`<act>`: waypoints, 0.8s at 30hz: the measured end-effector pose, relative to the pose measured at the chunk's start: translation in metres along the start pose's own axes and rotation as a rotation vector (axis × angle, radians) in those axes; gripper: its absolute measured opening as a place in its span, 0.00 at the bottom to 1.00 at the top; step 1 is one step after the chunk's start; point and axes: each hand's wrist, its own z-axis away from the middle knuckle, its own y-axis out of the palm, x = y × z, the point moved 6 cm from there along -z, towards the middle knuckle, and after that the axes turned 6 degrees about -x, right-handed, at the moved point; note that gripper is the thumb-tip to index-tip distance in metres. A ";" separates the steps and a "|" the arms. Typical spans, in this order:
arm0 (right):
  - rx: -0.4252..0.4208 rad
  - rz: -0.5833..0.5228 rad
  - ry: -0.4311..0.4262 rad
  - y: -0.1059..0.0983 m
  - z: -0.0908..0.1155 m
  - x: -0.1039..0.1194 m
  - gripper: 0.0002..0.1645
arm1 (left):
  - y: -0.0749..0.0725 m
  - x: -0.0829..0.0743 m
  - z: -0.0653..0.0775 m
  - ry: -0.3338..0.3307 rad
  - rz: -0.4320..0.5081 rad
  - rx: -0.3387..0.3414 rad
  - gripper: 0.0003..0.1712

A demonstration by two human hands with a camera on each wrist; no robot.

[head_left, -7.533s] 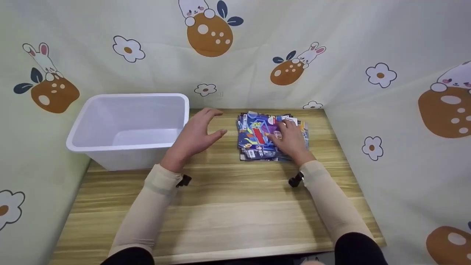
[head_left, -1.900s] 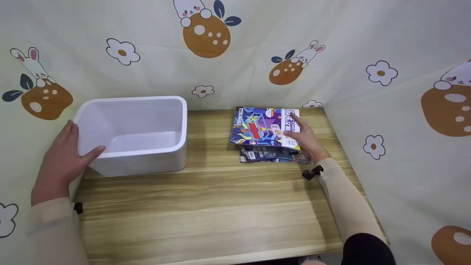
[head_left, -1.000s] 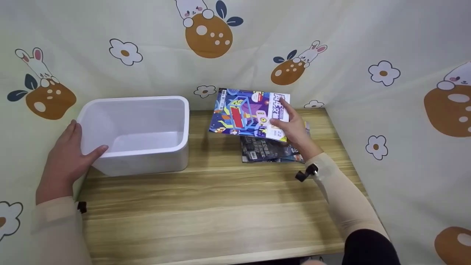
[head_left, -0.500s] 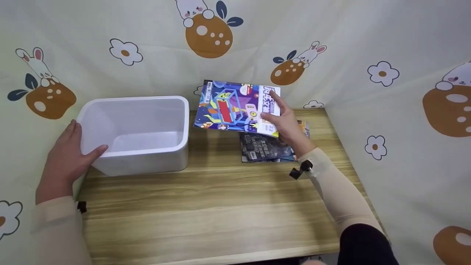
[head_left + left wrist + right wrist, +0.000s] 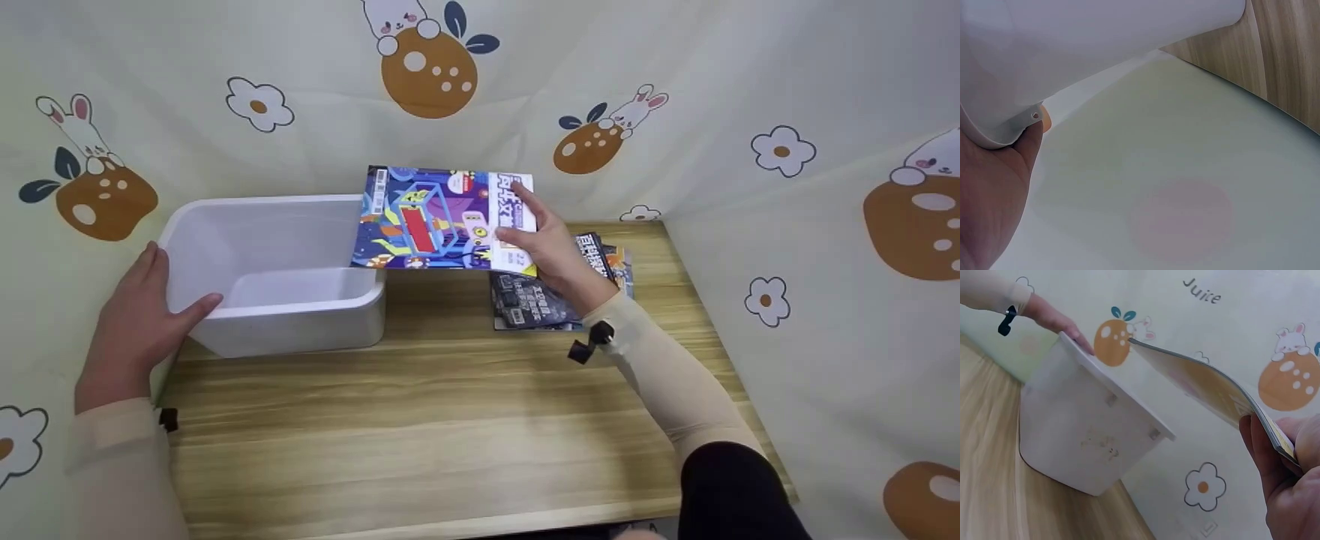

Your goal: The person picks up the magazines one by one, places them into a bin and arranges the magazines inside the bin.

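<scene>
My right hand (image 5: 555, 253) pinches a colourful magazine (image 5: 427, 221) by its right edge, thumb on the cover and fingers underneath. The magazine is lifted level, and its left end overlaps the right rim of a white plastic bin (image 5: 292, 334) in the head view. In the right wrist view the magazine (image 5: 1202, 379) bends slightly and stands above and apart from the bin (image 5: 1067, 427). My left hand (image 5: 139, 330) grips the bin's left front corner, thumb over the rim. The left wrist view shows fingers (image 5: 1030, 143) hooked under that rim.
A pile of dark-covered magazines (image 5: 529, 300) lies on the wooden table (image 5: 420, 420), below and right of the held one. A patterned curtain (image 5: 330, 150) encloses the table at the back and both sides. The bin stands at the table's back left.
My right hand took the top magazine off the pile, raised it and carried it left to the bin's rim. Earlier my left hand moved from beside the bin's right side to its left rim.
</scene>
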 end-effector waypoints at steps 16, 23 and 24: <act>0.051 0.073 0.009 0.065 -0.005 -0.015 0.58 | 0.002 0.004 -0.002 0.009 0.006 0.004 0.71; 0.067 0.138 -0.015 0.092 -0.008 -0.019 0.59 | 0.002 0.004 -0.001 -0.004 0.017 0.004 0.71; 0.068 0.141 -0.018 0.096 -0.009 -0.019 0.59 | 0.002 0.004 -0.001 -0.006 0.019 0.003 0.71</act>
